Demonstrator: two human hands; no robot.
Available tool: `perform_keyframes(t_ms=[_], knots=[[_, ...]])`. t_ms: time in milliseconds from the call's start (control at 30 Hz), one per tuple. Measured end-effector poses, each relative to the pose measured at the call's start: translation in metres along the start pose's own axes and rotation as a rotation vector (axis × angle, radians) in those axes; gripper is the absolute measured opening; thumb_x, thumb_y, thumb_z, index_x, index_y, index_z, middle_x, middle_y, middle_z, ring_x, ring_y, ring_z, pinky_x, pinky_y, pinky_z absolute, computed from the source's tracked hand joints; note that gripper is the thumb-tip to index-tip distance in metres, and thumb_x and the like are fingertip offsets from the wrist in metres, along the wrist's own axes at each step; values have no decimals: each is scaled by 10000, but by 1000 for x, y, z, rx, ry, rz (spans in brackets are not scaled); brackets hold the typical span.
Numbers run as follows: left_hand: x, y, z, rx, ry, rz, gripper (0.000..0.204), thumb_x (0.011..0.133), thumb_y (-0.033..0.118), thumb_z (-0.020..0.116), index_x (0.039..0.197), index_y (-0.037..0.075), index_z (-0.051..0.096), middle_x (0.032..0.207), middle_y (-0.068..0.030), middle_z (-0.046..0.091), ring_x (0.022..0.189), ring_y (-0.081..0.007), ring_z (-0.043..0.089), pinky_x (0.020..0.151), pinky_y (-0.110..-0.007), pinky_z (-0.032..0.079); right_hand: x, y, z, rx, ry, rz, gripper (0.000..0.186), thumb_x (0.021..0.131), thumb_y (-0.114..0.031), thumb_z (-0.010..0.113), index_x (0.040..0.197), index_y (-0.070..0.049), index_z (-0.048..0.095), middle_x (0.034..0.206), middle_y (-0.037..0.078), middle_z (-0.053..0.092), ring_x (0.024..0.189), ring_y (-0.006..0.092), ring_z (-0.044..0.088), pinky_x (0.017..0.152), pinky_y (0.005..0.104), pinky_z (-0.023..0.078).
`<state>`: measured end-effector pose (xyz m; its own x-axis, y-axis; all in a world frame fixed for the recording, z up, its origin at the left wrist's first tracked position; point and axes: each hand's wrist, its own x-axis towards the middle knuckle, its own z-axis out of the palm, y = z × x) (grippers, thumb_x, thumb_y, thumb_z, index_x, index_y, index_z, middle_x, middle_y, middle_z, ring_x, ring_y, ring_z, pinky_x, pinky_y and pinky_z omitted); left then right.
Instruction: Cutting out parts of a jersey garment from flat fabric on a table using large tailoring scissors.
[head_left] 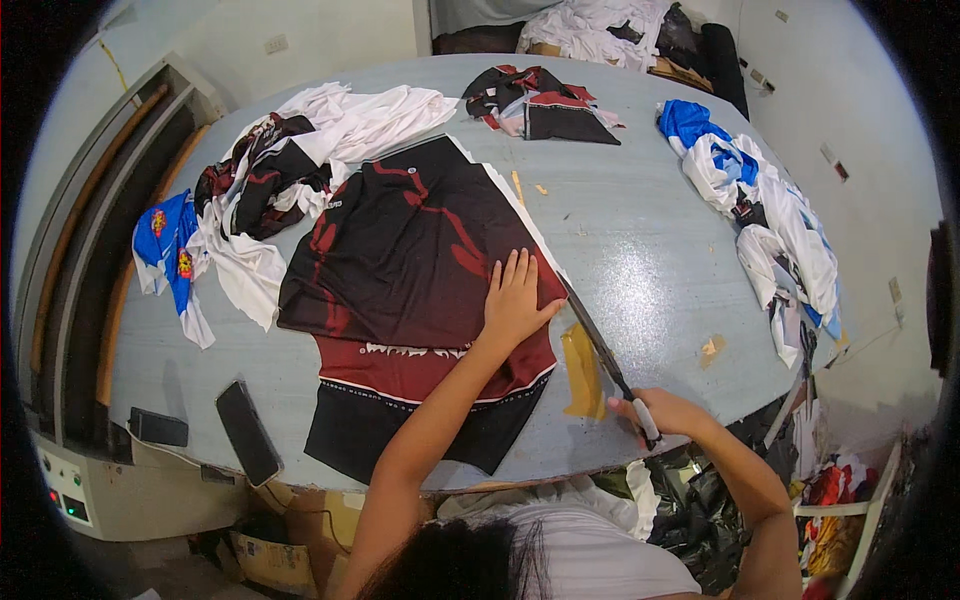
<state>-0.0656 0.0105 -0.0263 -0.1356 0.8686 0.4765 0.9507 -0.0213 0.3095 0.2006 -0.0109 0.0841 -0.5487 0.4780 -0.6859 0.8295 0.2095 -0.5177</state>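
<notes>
A black and dark red printed fabric panel lies on the table, with a white strip along its right edge. A second red and black panel shows from under its lower edge. My left hand rests flat on the upper panel near its right corner, fingers stretched out. Long dark scissors are in my right hand, closed around the handles. Their blades point up and left to the panel's right corner. Whether the tips touch the cloth, I cannot tell.
White, black-red and blue cloth pieces heap at the table's left. A black-red pile lies at the far side, and white-blue cloth at the right. A phone lies near the front left edge. Yellowish tape sticks beside the scissors.
</notes>
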Motion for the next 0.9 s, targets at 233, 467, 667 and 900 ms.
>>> perform_keyframes(t_ms=[233, 467, 667, 900], knots=[[1, 2, -1, -11, 10, -24, 868, 755, 620, 509, 1268, -72, 404, 1335, -231, 385, 1293, -323, 306, 1066, -475, 186, 8, -7, -1, -35, 35, 44, 695, 869, -620, 352, 710, 22, 565, 479, 85, 554, 509, 221, 616, 530, 340, 475], [1, 2, -2, 3, 45, -37, 895, 726, 634, 529, 1265, -71, 411, 1332, -220, 395, 1292, -319, 307, 1067, -492, 162, 6, -11, -6, -126, 43, 48, 670, 880, -587, 370, 648, 9, 569, 490, 88, 565, 499, 221, 614, 536, 335, 474], [0, 1, -1, 2, 81, -51, 905, 704, 635, 546, 1255, -73, 425, 1332, -218, 398, 1289, -323, 311, 1065, -500, 159, 14, -26, -13, -113, -8, 72, 663, 897, -555, 364, 645, 18, 583, 491, 91, 566, 501, 232, 614, 540, 342, 476], [-1, 1, 1, 19, 103, -53, 913, 678, 636, 558, 1235, -78, 443, 1314, -214, 414, 1280, -315, 315, 1075, -490, 151, 15, -23, -9, -176, 71, 38, 675, 896, -573, 345, 685, 22, 586, 499, 93, 561, 526, 227, 620, 552, 340, 477]])
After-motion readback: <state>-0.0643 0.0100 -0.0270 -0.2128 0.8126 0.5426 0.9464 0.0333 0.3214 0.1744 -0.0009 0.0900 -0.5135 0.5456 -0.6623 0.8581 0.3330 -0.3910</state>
